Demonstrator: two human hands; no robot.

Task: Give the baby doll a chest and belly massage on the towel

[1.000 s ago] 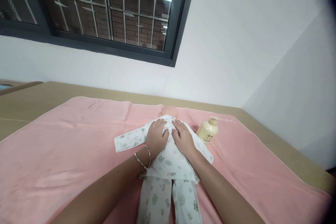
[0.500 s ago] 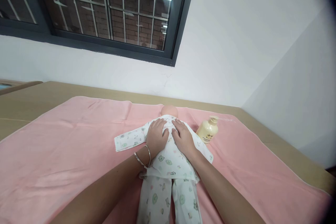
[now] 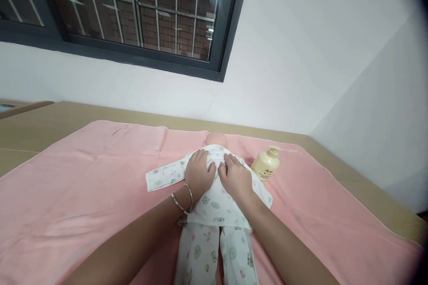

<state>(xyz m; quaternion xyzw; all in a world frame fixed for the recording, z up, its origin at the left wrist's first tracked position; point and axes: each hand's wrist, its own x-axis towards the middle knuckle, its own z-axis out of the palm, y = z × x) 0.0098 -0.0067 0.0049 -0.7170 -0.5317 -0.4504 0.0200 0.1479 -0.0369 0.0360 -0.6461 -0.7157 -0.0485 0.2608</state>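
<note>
A baby doll (image 3: 216, 139) lies on a pink blanket (image 3: 100, 213), its bald head toward the wall. It wears a white printed top (image 3: 214, 205) and matching trousers (image 3: 200, 249). Both my hands rest flat on the upper part of the top, side by side with thumbs toward each other. My left hand (image 3: 199, 173), a bangle at its wrist, lies with fingers outstretched. My right hand (image 3: 236, 176) lies likewise, fingers extended on the cloth. One sleeve (image 3: 167, 175) stretches out to the left. I cannot tell whether the doll lies face up or face down.
A pale yellow pump bottle (image 3: 266, 164) leans or stands at the doll's right, close to my right hand. The blanket covers a tan surface (image 3: 33, 131) that meets a white wall (image 3: 284, 53). A dark-framed window (image 3: 219, 60) with metal bars is above.
My right hand has shifted slightly, its fingers now a little further right on the top. My left hand stays nearly still. The view has tilted very slightly.
</note>
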